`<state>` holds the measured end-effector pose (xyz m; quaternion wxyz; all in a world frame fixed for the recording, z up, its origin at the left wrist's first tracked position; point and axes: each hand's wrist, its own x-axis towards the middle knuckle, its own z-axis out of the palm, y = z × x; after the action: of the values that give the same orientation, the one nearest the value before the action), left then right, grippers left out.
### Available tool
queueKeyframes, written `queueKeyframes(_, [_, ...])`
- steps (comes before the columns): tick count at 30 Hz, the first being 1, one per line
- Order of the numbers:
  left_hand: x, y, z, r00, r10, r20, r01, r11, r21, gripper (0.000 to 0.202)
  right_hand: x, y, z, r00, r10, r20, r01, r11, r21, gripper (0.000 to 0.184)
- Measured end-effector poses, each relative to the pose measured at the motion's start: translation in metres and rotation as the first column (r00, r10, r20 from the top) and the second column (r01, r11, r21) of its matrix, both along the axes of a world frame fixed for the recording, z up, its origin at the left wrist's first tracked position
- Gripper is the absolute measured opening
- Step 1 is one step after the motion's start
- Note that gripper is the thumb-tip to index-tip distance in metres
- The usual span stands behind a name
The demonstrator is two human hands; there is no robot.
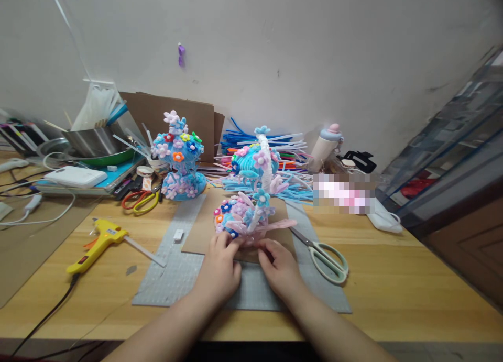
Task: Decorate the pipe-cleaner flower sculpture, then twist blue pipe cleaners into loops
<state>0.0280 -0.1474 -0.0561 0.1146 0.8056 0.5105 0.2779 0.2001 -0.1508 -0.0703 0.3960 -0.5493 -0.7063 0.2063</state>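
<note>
A pipe-cleaner flower ornament [236, 207] stands upright in front of me, with a flowered pink base, a white curved stem and a blue domed top dotted with flowers. My left hand [220, 260] is closed on the near left edge of its base. On the near right edge, the bent fingers of my right hand [277, 265] pinch the base; the fingertips are partly hidden. A pink fuzzy strip [281, 225] sticks out to the right from the base. Under the ornament lies a brown cardboard sheet [196, 239] on a grey cutting mat [157, 288].
Green-handled scissors [330, 262] lie right of the cardboard. A yellow glue gun [96, 244] with a glue stick rests at left. Behind are a second flower ornament [183, 163], bundled pipe cleaners [231, 136], orange-yellow scissors [147, 204], a metal pot [96, 144] and a bottle [324, 147].
</note>
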Motion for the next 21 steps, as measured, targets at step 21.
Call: queueKeyframes(21, [-0.005,0.000,-0.001,0.993,-0.006,-0.118,0.007,1.000,0.011,0.064,0.150,-0.032,-0.005,0.843,-0.230,0.486,0.334,0.932,-0.139,0.032])
